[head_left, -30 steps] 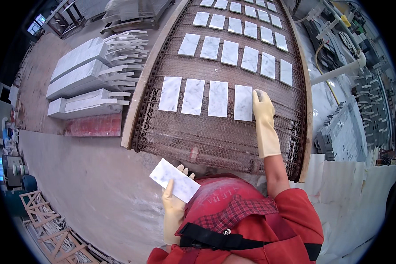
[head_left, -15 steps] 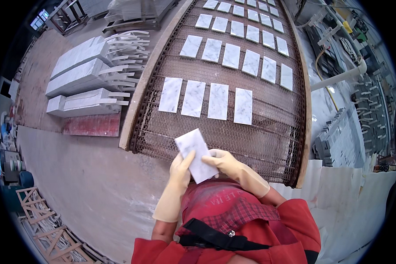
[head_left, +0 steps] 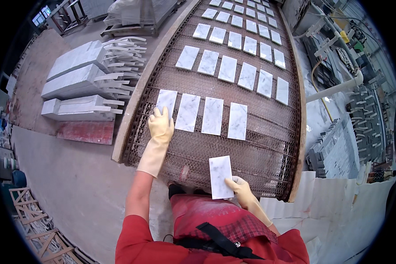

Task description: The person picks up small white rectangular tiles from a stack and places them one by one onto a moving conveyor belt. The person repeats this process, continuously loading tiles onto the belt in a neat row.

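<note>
My left hand (head_left: pixel 160 124), in a pale rubber glove, rests with spread fingers on the near end of a white marble tile (head_left: pixel 166 102) at the left of the closest row on the brown wire-mesh conveyor (head_left: pixel 268 145). Three more tiles lie beside it in that row, such as the rightmost one (head_left: pixel 237 121). My right hand (head_left: pixel 238 187), also gloved, holds another white marble tile (head_left: pixel 220 177) by its lower right corner, low over the near end of the belt in front of my red apron.
Further rows of several tiles run up the belt (head_left: pixel 233 39). Stacked marble slabs (head_left: pixel 77 81) and a red pallet (head_left: pixel 86 132) lie on the floor at left. Tile stacks (head_left: pixel 334 149), pipes and white sheeting stand at right. Wooden frames (head_left: pixel 28 211) lie lower left.
Both hands held one tile at my chest half a second ago. Now my left hand has reached out to the leftmost tile on the belt, and my right hand alone keeps the held tile.
</note>
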The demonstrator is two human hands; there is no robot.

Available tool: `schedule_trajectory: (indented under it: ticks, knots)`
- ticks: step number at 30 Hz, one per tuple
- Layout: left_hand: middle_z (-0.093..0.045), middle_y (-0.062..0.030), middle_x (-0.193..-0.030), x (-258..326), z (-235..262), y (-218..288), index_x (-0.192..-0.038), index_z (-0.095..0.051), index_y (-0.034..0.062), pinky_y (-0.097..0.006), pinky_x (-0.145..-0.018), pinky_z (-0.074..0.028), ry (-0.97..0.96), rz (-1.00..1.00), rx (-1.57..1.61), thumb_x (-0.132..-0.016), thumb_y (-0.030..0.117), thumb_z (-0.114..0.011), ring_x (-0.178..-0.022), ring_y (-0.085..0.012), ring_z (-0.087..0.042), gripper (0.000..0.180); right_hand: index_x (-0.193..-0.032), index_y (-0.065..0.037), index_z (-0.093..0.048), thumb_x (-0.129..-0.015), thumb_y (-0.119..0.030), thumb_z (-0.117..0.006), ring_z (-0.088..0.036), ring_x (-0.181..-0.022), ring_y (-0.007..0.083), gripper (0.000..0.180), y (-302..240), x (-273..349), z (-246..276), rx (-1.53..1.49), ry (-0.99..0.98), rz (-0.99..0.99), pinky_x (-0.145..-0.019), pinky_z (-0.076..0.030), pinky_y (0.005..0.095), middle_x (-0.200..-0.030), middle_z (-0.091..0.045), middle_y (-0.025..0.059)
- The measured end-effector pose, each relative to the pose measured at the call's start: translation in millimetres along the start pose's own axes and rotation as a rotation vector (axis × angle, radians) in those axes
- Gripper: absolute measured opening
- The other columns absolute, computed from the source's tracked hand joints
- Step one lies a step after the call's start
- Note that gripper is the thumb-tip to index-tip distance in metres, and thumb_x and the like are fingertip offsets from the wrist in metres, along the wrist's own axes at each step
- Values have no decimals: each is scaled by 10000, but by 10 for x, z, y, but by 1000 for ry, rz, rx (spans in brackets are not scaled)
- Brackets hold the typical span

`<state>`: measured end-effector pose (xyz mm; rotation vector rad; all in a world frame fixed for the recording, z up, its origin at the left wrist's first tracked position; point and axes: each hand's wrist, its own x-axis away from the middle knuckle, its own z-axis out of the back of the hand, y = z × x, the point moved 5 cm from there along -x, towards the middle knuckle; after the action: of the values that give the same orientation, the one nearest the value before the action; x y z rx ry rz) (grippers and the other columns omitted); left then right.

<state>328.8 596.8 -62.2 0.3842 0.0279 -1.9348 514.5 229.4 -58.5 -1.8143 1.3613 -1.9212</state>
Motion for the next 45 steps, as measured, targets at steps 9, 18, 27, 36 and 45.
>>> schedule_trajectory:
  ticks: [9, 18, 27, 36, 45]
  knots:
    - [-611, -147, -1247, -96, 46, -18, -1237, -614, 80, -502, -838, -583, 43, -106, -6, -853, 234, -835, -964, -388, -676, 469, -1203, -8, -661, -1067, -306, -697, -704, -748, 167, 329, 71, -115, -131, -8, -87, -31, -631, -544, 325, -967, -759, 84]
    - [-612, -194, -1389, 233, 190, 546, -1420, -615, 90, -547, -1114, -457, 21, -229, 45, -901, 346, -806, -1213, -388, -600, 609, -1162, -13, -671, -1059, -337, -708, -691, -681, 164, 342, 128, -131, -141, 16, -52, 3, -584, -520, 312, -899, -752, 76]
    - [-535, -185, -1454, 328, 40, 878, -1415, -598, 87, -528, -1025, -492, 25, -246, 109, -858, 253, -829, -1116, -400, -572, 625, -1129, -55, -696, -1050, -362, -711, -679, -682, 136, 318, -363, -58, 76, -27, 233, 170, -568, -489, 291, -894, -746, 33]
    - [-538, -195, -1503, 283, 20, 953, -1469, -580, 93, -533, -1055, -486, 6, -280, 57, -907, 269, -787, -1189, -421, -578, 623, -1159, -32, -681, -1066, -381, -687, -682, -703, 135, 361, -111, -39, 345, -25, 259, 157, -567, -492, 288, -916, -748, 41]
    - [-540, -207, -1508, 348, -48, 1881, -1474, -590, 92, -617, -1146, -427, -122, -243, 157, -929, 314, -776, -1366, -476, -507, 617, -1170, -39, -685, -1060, -388, -697, -691, -703, 138, 366, 14, -72, 413, -69, 271, 151, -564, -498, 290, -926, -754, 40]
